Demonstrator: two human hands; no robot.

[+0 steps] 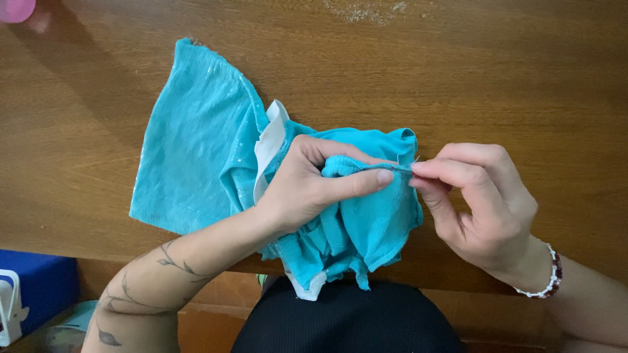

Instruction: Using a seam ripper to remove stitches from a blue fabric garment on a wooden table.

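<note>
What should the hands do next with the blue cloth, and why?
Probably the right hand pulls gently away from the seam: its fingertips pinch something fine at the folded edge of the cloth, too thin to identify, while the left hand pins that edge with its thumb.

Crumpled turquoise garment (pixel 216 157) (white lining showing), spread on wooden table, hem hanging over near edge

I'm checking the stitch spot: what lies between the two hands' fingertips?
In the head view, a folded edge of the turquoise garment bridges the left hand and right hand; both pinch it, fingertips nearly touching.
</note>
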